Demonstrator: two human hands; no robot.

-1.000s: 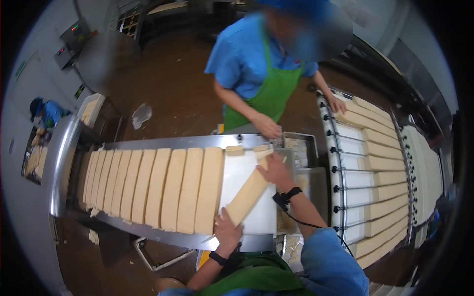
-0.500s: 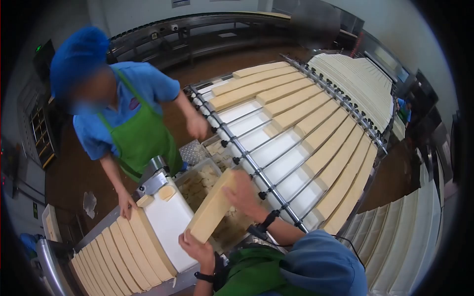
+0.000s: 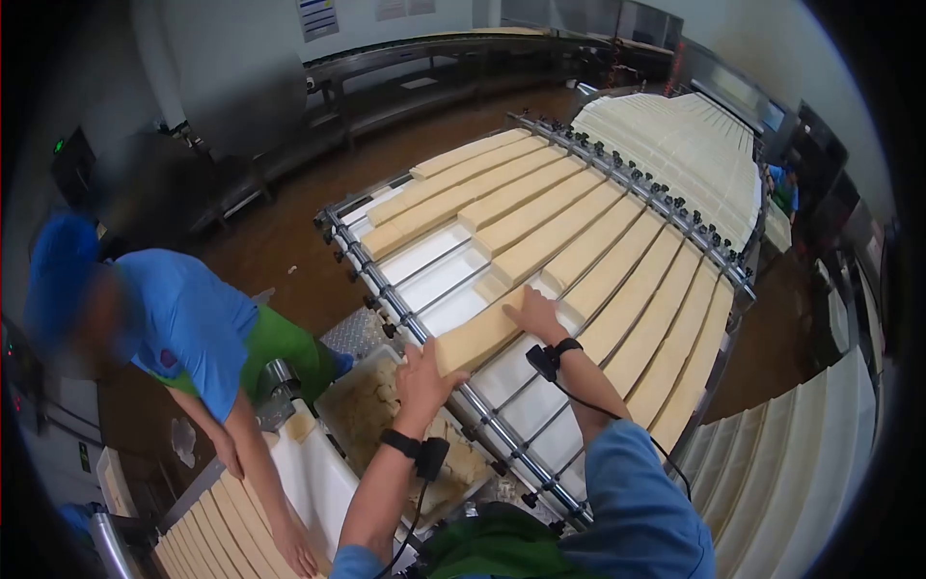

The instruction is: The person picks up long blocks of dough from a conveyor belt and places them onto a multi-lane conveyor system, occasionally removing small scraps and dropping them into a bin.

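Observation:
A thick pale-yellow slab (image 3: 480, 333) is held between my two hands, over the near rail of the conveyor. My left hand (image 3: 422, 386) grips its near left end, fingers around the end. My right hand (image 3: 538, 317) holds its far right end. Under and beyond it, long pale strips (image 3: 550, 217) lie in lanes on the white conveyor belt (image 3: 439, 275), parted by thin metal rods. A metal rail (image 3: 492, 420) with black knobs runs along the belt's near edge.
A co-worker in blue and green (image 3: 198, 309) leans over a lower-left belt (image 3: 313, 482) with several strips (image 3: 227, 526). A bin of scraps (image 3: 362, 372) stands below my left hand. White ridged trays (image 3: 801, 473) are at the right.
Both my hands have moved the slab from above the scrap bin to the right, onto the conveyor's edge. The co-worker has bent down and reached across the lower-left strips.

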